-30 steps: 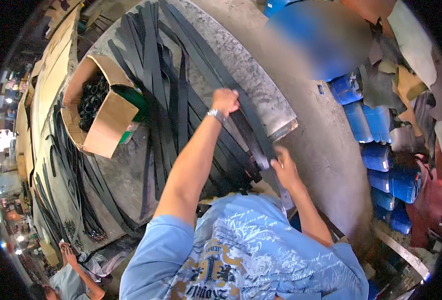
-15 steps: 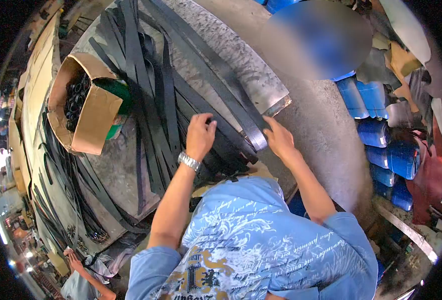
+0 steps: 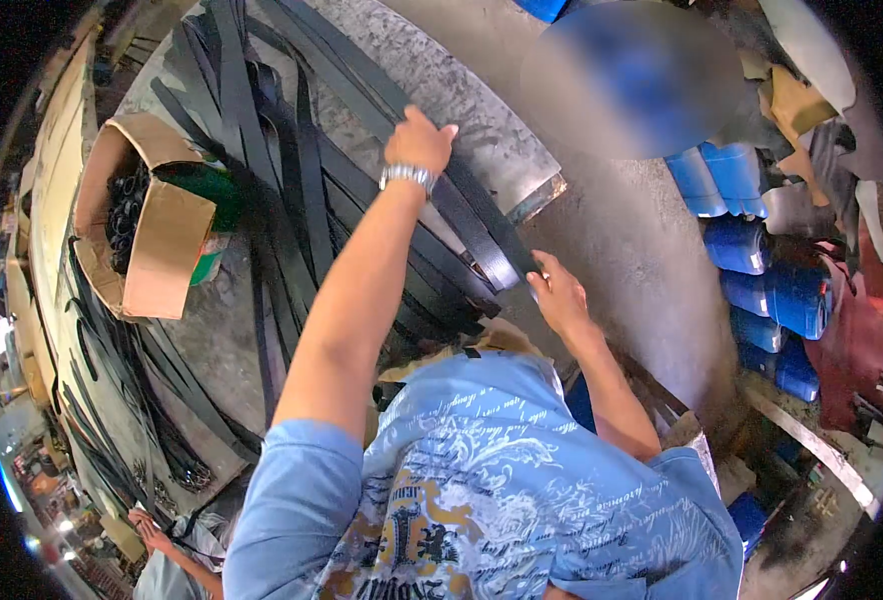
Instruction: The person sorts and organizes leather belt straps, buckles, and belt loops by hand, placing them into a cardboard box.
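Note:
My left hand (image 3: 420, 142), with a metal-banded watch on its wrist, lies over the long black straps (image 3: 362, 85) on the table. Its thumb stands apart from the bent fingers, whose tips are partly hidden. At the near right edge of the table, my right hand (image 3: 562, 295) closes its thumb and fingers at the edge of a wide black strap (image 3: 477, 215). This strap folds over there and catches a bright shine. More black straps (image 3: 312, 200) lie in an overlapping bundle to the left.
An open cardboard box (image 3: 169, 260) holding black loops stands on the grey table (image 3: 222, 345), with a green container (image 3: 209, 262) beside it. Blue rolled bundles (image 3: 777, 300) are stacked at right. Another person's hand (image 3: 150, 530) is at lower left near thin straps.
My left hand has moved up and to the right, farther along the straps. My right hand has stayed near the folded strap. The whole view has shifted slightly.

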A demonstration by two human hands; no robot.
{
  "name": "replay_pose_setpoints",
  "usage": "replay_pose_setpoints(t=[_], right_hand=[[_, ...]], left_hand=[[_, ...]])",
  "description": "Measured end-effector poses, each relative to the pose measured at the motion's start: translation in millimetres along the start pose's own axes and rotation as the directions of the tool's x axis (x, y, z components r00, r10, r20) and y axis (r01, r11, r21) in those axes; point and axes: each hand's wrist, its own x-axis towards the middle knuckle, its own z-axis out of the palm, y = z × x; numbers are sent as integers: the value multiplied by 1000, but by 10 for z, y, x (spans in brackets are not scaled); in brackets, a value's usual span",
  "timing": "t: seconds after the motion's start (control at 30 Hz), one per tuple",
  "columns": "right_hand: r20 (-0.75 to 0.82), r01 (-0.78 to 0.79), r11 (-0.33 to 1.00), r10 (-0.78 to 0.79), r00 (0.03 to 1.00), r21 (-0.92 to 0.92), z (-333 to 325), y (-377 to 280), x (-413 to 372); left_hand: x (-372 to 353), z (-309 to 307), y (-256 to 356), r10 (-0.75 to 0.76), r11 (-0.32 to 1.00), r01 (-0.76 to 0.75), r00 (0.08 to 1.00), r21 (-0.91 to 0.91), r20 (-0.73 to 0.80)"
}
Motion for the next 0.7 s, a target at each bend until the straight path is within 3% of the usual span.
replay_pose_setpoints(t=[0.1, 0.27, 0.47, 0.6, 0.63, 0.7], right_hand=[[19, 6, 1000, -6, 1000, -3, -20, 28, 45], [46, -1, 1000, 0, 999, 18, -60, -25, 155], [-104, 288, 957, -289, 952, -27, 25, -298, 606], [-214, 449, 814, -544, 811, -368, 11, -565, 593], [-163, 481, 834, -532, 831, -271, 3, -609, 497], [21, 468, 872, -470, 882, -141, 149, -550, 303]], left_hand=[[409, 134, -43, -11, 993, 7, 999, 121, 33], [457, 41, 41, -120, 990, 117, 992, 75, 32], [1050, -57, -198, -99, 994, 103, 989, 38, -113], [1046, -294, -284, -117, 993, 115, 989, -29, -92], [952, -386, -277, -115, 993, 113, 992, -33, -60], [833, -277, -606, 111, 994, -110, 958, 18, -264]])
